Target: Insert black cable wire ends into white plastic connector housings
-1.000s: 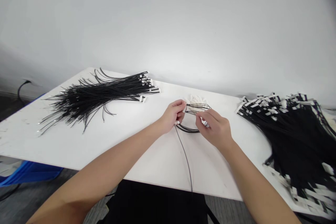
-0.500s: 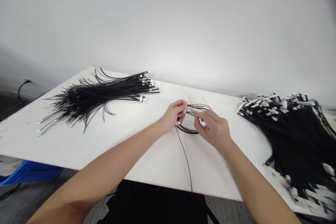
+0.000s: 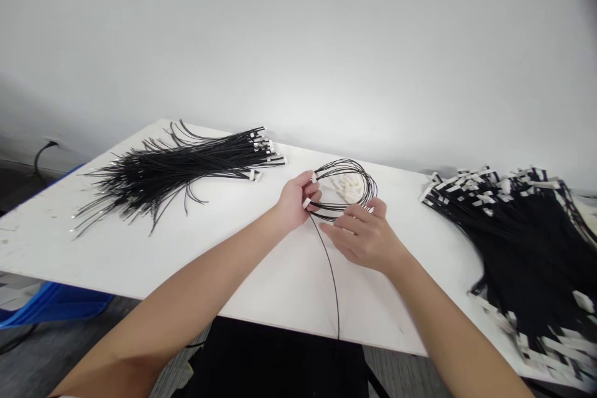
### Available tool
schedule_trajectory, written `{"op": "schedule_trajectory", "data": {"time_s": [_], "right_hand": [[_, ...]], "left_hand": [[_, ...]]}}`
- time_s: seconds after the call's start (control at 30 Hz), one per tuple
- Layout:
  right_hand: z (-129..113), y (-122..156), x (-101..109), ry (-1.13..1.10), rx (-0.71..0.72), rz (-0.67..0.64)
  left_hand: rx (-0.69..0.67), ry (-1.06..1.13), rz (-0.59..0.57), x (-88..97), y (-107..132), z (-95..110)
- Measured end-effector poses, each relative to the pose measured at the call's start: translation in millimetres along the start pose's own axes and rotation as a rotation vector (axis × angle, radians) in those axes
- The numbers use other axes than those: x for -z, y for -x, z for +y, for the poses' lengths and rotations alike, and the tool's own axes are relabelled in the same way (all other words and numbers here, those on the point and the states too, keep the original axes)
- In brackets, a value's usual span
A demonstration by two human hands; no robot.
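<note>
A black wire harness [image 3: 374, 183] is bent round into a loop, its two ends fitted with white connectors [image 3: 306, 203]. My left hand [image 3: 295, 199] grips it at these ends, fingers closed round them. Over the lower right of the loop lies my right hand [image 3: 359, 233], its fingers apart and touching or nearly touching the strands. A single black wire [image 3: 333, 277] trails from the left hand down to the table's front edge. Behind the loop, small white connector pieces [image 3: 349, 189] sit in a heap.
The white table [image 3: 261, 273] stands against a pale wall [image 3: 298, 62]. Loose black wires with white connectors form a pile [image 3: 177, 165] at left. A larger pile of black harnesses [image 3: 522, 242] covers the right end. Below left is a blue bin [image 3: 69, 303].
The wire loop has opened wider and shows more fully. My left hand has shifted slightly left, and my right hand has moved slightly down and left, its fingers more spread.
</note>
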State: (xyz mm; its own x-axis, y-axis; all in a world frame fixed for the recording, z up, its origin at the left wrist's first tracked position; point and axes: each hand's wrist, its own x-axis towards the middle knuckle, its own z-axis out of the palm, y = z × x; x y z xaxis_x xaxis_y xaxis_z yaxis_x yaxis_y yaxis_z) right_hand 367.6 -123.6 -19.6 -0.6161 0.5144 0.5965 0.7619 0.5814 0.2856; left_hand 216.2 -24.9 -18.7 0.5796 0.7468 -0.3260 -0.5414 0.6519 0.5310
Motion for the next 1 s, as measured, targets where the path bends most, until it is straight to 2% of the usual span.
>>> {"op": "schedule_trajectory", "data": {"time_s": [0.07,0.17,0.27,0.33,0.4,0.47,0.53,0.6,0.67,0.77,0.87,0.93,1.0], "right_hand": [[-2.2,-0.8,-2.9,-0.017,0.064,-0.063],[-3.7,-3.0,-4.4,-0.061,0.105,-0.051],[-2.8,-4.1,-2.5,-0.185,0.010,0.042],[-0.7,-3.5,-1.2,-0.350,-0.138,0.110],[2.4,-2.7,-0.8,-0.561,-0.367,0.216],[7.2,-3.0,-0.8,-0.757,-0.666,0.406],[14.2,-5.1,0.3,-0.905,-0.962,0.655],[23.7,-8.1,3.6,-1.013,-1.167,0.870],[35.0,-10.0,8.8,-1.107,-1.283,1.009],[52.9,-7.1,16.6,-1.246,-1.414,1.150],[68.0,1.2,20.0,-1.410,-1.504,1.302],[73.7,5.8,19.8,-1.504,-1.527,1.371],[74.6,7.2,19.4,-1.561,-1.558,1.377]], "left_hand": [[0.003,0.024,0.033,0.4,-1.7,0.1],[-0.008,0.025,0.066,0.5,-3.2,-0.4],[-0.010,0.011,0.077,0.9,-3.8,-0.8],[-0.009,0.009,0.070,1.7,-4.1,-0.8],[-0.012,0.010,0.065,2.9,-4.5,-1.0],[-0.015,0.011,0.068,3.6,-4.6,-1.0],[-0.019,0.009,0.074,3.5,-4.5,-1.0],[-0.022,0.005,0.078,2.8,-4.2,-0.8],[-0.023,-0.004,0.072,2.1,-3.8,-0.6],[-0.029,-0.016,0.068,2.1,-3.7,-0.7],[-0.031,-0.025,0.062,2.8,-4.2,-1.4],[-0.030,-0.034,0.053,2.9,-4.4,-1.9],[-0.036,-0.049,0.047,2.6,-4.3,-2.2]]}}
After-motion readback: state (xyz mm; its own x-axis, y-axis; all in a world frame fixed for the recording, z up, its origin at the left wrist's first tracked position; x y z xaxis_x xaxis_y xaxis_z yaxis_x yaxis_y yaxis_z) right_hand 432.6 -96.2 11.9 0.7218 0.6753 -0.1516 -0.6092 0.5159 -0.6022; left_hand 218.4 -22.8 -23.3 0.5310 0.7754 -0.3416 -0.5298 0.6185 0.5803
